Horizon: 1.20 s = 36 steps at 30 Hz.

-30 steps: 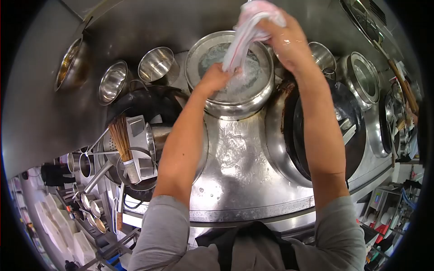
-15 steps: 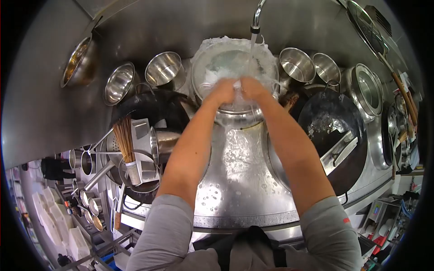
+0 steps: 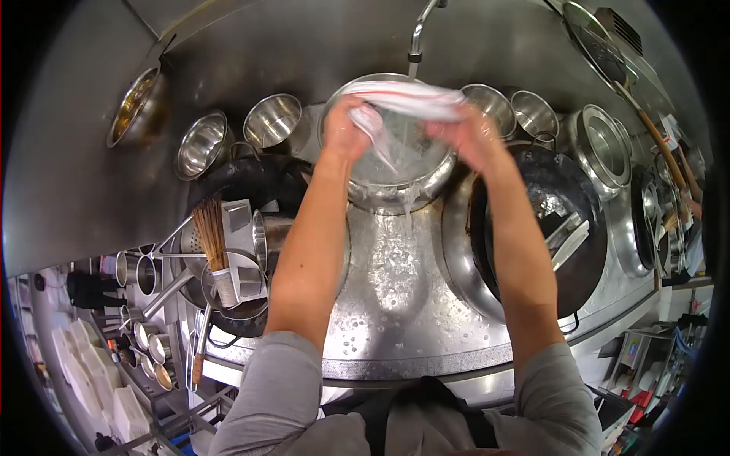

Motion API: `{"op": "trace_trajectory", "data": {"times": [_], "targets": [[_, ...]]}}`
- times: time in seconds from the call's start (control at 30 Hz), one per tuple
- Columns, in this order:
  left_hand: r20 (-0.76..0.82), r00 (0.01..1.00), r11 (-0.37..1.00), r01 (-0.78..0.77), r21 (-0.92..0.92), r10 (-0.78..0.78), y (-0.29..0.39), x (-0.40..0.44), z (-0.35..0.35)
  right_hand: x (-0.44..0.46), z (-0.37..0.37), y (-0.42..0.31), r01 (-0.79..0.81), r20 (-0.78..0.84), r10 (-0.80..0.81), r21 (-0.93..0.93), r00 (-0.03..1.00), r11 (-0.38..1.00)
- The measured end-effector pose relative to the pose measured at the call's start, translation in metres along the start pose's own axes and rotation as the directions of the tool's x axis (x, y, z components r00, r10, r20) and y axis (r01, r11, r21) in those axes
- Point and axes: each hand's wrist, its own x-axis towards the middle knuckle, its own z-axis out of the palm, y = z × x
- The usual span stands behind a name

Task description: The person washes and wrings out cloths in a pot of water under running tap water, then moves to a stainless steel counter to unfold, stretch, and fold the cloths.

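Observation:
A wet white cloth with a red stripe stretches between my two hands, above a large metal basin of water. My left hand grips one end, and a loose tail of the cloth hangs down beside it. The other end is in my right hand, which is blurred by motion. Behind the cloth, the faucet runs water down into the basin. Water spills over the basin's front rim onto the steel counter.
Black woks flank the basin, the right one with a metal tool inside. At left, a bamboo brush stands among strainers and ladles. Metal pots line the back wall. Lids and long-handled tools stand at far right.
My hands have come up out of the basin and moved apart, lifting the cloth and stretching it between them. The foam along the basin's rim has mostly gone.

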Motion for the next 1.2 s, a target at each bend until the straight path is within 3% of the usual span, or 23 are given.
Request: {"op": "trace_trajectory", "data": {"times": [0.03,0.07,0.1,0.17,0.23,0.27,0.3,0.33,0.4,0.5,0.6,0.63,0.7,0.73,0.77,0.8,0.83,0.93,0.97,1.0,1.1,1.17,1.2], "targets": [[0.056,0.998,0.961,-0.007,-0.276,0.024,0.004,-0.003,0.013,-0.010,-0.005,0.027,-0.098,0.085,0.094,0.037,0.992,0.995],[0.040,0.999,0.921,0.001,-0.388,0.015,-0.006,-0.007,0.017,-0.021,0.001,0.044,-0.272,0.151,0.252,0.134,0.956,0.953],[-0.063,0.997,0.950,0.023,-0.312,-0.045,-0.015,-0.015,0.027,-0.030,0.009,0.058,-0.430,0.222,0.385,0.217,0.896,0.876],[-0.286,0.950,0.986,0.085,-0.141,-0.123,-0.031,-0.047,0.042,-0.038,0.027,0.100,-0.297,0.200,0.225,0.501,0.954,0.813],[-0.222,0.973,0.920,0.143,0.364,-0.063,-0.041,-0.088,0.047,-0.044,0.032,0.127,-0.235,0.028,0.245,0.398,0.969,0.887],[-0.084,0.988,0.670,0.152,0.726,-0.133,-0.036,-0.108,0.040,-0.055,0.031,0.142,-0.228,0.039,0.226,0.268,0.973,0.936],[0.010,0.967,0.301,0.069,0.951,-0.254,-0.028,-0.128,0.032,-0.069,0.028,0.153,-0.211,0.053,0.205,0.132,0.977,0.969],[0.096,0.991,0.051,-0.092,0.994,-0.088,-0.022,-0.154,0.030,-0.082,0.025,0.157,-0.181,0.068,0.181,-0.011,0.981,0.983],[0.377,0.915,-0.491,-0.264,0.830,0.145,-0.014,-0.207,0.032,-0.122,0.028,0.140,-0.319,0.094,0.312,0.080,0.946,0.944],[0.451,0.850,-0.475,-0.527,0.705,-0.273,-0.026,-0.261,0.040,-0.178,0.027,0.138,-0.463,0.204,0.449,0.023,0.870,0.886],[0.588,0.783,-0.399,-0.614,0.681,-0.203,-0.068,-0.286,0.018,-0.207,0.025,0.166,-0.632,0.362,0.671,-0.237,0.647,0.738],[0.501,0.820,-0.408,-0.573,0.711,-0.277,-0.082,-0.289,0.004,-0.214,0.025,0.172,-0.669,0.390,0.748,-0.343,0.538,0.660],[0.311,0.881,-0.514,-0.462,0.723,-0.356,-0.099,-0.300,0.004,-0.245,0.044,0.182,-0.622,0.232,0.736,-0.410,0.636,0.667],[0.213,0.907,-0.597,-0.403,0.694,-0.364,-0.110,-0.309,0.011,-0.251,0.044,0.200,-0.144,0.285,0.441,-0.680,0.851,0.718],[0.072,0.912,-0.632,-0.336,0.699,-0.404,-0.123,-0.313,0.012,-0.258,0.041,0.224,0.321,0.421,0.120,-0.820,0.899,0.475],[-0.059,0.897,-0.671,-0.282,0.685,-0.437,-0.134,-0.313,0.013,-0.275,0.042,0.239,0.181,0.241,0.135,-0.919,0.961,0.349],[-0.025,0.893,-0.644,-0.305,0.702,-0.450,-0.139,-0.318,0.017,-0.288,0.038,0.245,0.013,0.040,0.122,-0.976,0.992,0.218],[0.077,0.831,-0.522,-0.415,0.745,-0.551,-0.183,-0.320,-0.027,-0.327,0.041,0.210,-0.030,-0.024,0.092,-0.998,0.995,0.062],[-0.137,0.752,-0.432,-0.211,0.877,-0.645,-0.173,-0.320,0.002,-0.337,0.041,0.216,-0.074,-0.073,0.084,-0.997,0.994,0.007],[-0.328,0.597,-0.374,0.051,0.926,-0.732,-0.160,-0.327,0.029,-0.351,0.038,0.217,0.000,0.000,-0.007,-0.999,1.000,0.048],[-0.169,0.512,0.153,0.526,0.837,-0.842,-0.176,-0.326,-0.046,-0.378,0.035,0.217,0.194,0.133,-0.271,-0.958,0.953,0.211],[0.007,0.797,0.177,0.126,0.976,-0.604,-0.181,-0.350,-0.013,-0.376,0.019,0.231,0.244,0.047,-0.439,-0.881,0.897,0.405],[0.134,0.875,0.134,-0.080,0.988,-0.466,-0.181,-0.374,0.018,-0.389,0.026,0.214,0.009,-0.288,-0.287,-0.691,0.914,0.723]]}}
